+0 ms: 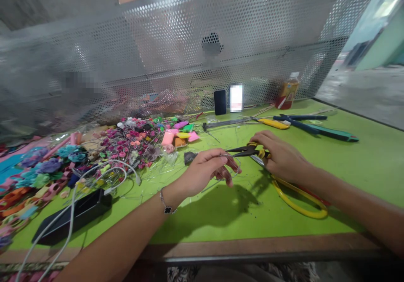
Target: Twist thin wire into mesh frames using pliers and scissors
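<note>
The left hand (202,168) has its fingers (225,173) curled on a thin wire loop (236,168), faint against the green counter (331,181); the right hand (282,155) closes over yellow-handled pliers (249,150), partly hiding them.

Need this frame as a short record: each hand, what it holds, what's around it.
left hand: pinching a thin wire loop
right hand: gripping yellow-handled pliers
surface: green tabletop
beside hands: small wired craft flowers
rest: blue-handled pliers, black phone, perforated metal screen
</note>
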Tool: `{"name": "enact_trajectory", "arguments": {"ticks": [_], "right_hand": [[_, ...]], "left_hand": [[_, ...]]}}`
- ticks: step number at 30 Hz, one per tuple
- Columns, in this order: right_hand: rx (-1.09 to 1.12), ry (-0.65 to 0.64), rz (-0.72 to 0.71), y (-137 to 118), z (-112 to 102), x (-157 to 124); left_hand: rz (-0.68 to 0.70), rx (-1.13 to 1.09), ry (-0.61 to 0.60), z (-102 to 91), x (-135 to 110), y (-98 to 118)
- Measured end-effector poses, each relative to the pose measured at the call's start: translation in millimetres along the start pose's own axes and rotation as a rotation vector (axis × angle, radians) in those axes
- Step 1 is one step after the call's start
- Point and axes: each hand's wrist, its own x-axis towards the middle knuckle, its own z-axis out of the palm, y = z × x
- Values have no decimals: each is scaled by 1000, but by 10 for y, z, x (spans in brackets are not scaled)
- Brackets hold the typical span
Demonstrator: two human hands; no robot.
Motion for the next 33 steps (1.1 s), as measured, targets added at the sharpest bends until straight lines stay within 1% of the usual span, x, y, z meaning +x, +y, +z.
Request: {"name": "enact_trajectory", "arguments": {"ticks": [5, 15, 20, 26, 28, 33], "right_hand": [[-70, 36, 8, -63, -16, -21], [-231, 57, 60, -128, -42, -29], [-216, 42, 72, -130, -48, -35], [-231, 17, 111, -122, -66, -27], [-218, 21, 97, -99, -55, -14], [-93, 21, 15, -9, -2, 15]], "left_hand": [[-70, 82, 17, 3, 5, -23], [-87, 0, 10, 29, -9, -46], [-95, -73, 10, 73, -9, -56], [-149, -225, 30, 146, -22, -67], [-163, -258, 24, 150, -28, -73], [-192, -296, -2, 145, -34, -69]]}}
